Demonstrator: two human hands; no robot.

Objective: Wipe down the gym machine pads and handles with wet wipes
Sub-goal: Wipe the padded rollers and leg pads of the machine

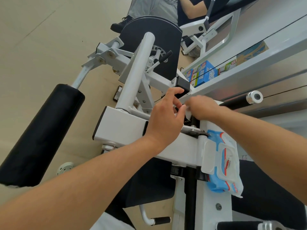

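Hands met above the white frame (126, 125): the left hand (163, 120) and the right hand (201, 107) each pinched a small, limp, damp-looking wet wipe (187, 113), best taken by its edges, near the open wipe pack (222, 161) on the frame.

View: a single wide-angle camera worn on the person's head; no second view shares the scene.
Facing: forward and steeply down, along both bare forearms to the white-painted steel machine frame (123, 123).
Tilt: the picture is rolled, so the beige floor (41, 47) fills the upper left.
Nearness: close, with the left hand (164, 117) and right hand (201, 107) near centre.
Edges: straight lines bow; the black cylindrical foam roller pad (41, 135) looms lower left.
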